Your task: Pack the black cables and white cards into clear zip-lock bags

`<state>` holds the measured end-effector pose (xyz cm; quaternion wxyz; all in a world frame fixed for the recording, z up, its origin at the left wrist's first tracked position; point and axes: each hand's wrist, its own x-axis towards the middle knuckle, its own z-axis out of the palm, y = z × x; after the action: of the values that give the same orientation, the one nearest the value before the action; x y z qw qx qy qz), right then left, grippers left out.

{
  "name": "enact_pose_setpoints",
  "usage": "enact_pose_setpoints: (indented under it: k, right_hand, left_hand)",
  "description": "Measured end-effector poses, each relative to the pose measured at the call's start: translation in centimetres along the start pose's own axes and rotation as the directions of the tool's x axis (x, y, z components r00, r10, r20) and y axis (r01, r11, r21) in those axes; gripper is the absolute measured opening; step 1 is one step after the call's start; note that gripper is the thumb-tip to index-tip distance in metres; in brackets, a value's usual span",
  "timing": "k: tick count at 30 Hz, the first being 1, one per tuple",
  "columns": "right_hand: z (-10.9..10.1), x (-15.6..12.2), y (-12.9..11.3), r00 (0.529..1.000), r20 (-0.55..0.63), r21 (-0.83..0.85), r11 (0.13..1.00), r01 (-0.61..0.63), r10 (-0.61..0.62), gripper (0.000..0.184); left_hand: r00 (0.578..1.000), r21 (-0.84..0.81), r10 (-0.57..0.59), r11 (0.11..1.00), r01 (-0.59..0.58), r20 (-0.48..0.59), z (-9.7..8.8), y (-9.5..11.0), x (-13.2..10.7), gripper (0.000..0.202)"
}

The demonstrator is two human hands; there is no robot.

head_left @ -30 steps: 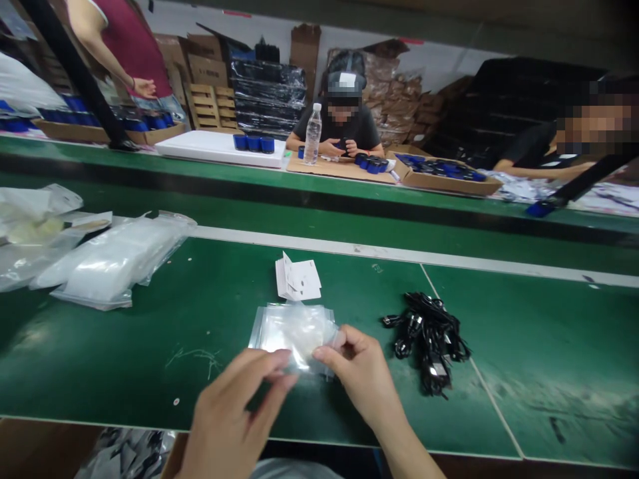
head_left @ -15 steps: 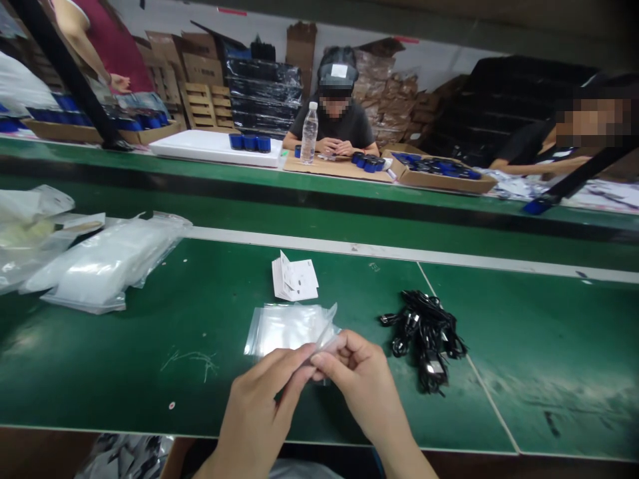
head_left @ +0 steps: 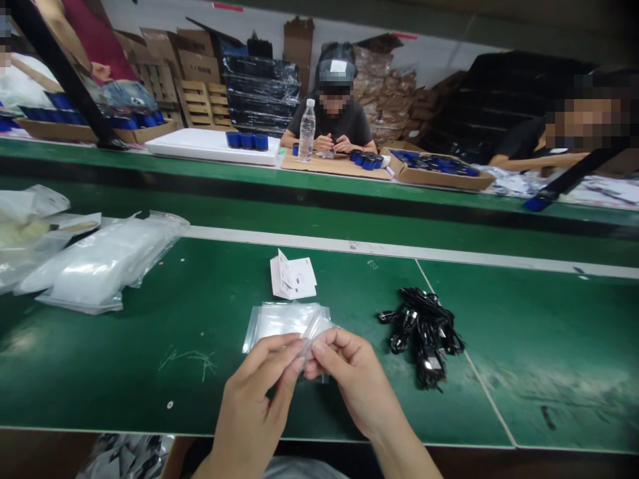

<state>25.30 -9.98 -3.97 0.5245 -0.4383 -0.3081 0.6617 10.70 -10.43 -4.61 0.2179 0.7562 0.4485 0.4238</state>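
Note:
Between my two hands is a clear plastic bag (head_left: 312,330), pinched at its near edge. My left hand (head_left: 264,382) grips it with thumb and fingers from the left. From the right, my right hand (head_left: 347,372) pinches the same bag, fingertips almost touching those of the left. Under and just beyond them lies a stack of clear bags (head_left: 277,320) on the green table. Behind that stack sits a pile of folded white leaflets (head_left: 295,277), the top one partly raised. A bunch of black cables (head_left: 424,332) lies to the right of my hands.
Large packs of clear bags (head_left: 110,256) lie at the left. A raised green ledge (head_left: 319,183) crosses behind, bearing a water bottle (head_left: 307,131), blue round items (head_left: 247,140) and an open carton (head_left: 439,177). Several people are beyond it. Below the near edge is silvery packaging (head_left: 127,456).
Both hands have shifted slightly left, still pinching the bag, whose upstanding flap now leans lower. The co-worker opposite has moved their hands a little apart.

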Motion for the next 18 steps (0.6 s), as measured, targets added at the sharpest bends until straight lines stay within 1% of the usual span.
enact_pose_setpoints:
  k: [2,4,6,9,14,16,18]
  right_hand:
    - [0.3,0.0,-0.2,1.0,-0.01,-0.068,0.998,0.02,-0.021,0.024]
    - [0.6,-0.1,-0.4,0.999,-0.005,-0.135,0.99,0.038,-0.039,0.025]
    - [0.7,-0.2,-0.5,0.999,0.009,-0.181,0.982,0.054,-0.053,0.025]
    - [0.7,-0.2,-0.5,0.997,0.041,-0.232,0.97,0.073,-0.066,0.024]
    - [0.6,-0.3,-0.4,0.991,0.09,-0.334,0.935,0.121,-0.096,0.018]
    - [0.5,-0.5,-0.3,0.985,0.112,-0.424,0.89,0.169,-0.134,0.016]
    - [0.5,-0.6,-0.4,0.97,0.138,-0.549,0.799,0.245,-0.203,0.013]
  left_hand:
    - [0.994,0.093,0.088,0.992,-0.082,-0.059,0.1,-0.1,-0.1,0.026]
    - [0.99,0.145,0.119,0.984,-0.108,-0.071,0.1,-0.1,0.0,0.025]
    - [0.996,0.123,0.082,0.989,-0.077,-0.032,0.0,-0.1,0.2,0.022]
    - [1.0,0.057,-0.002,0.998,0.0,0.031,-0.4,0.1,0.4,0.02]
    - [0.994,0.023,-0.09,0.996,0.089,0.058,-0.7,0.1,0.5,0.019]
    - [0.986,0.04,-0.141,0.99,0.138,0.09,-0.9,0.1,0.6,0.018]
    - [0.974,0.091,-0.176,0.982,0.164,0.145,-1.1,0.1,0.8,0.018]
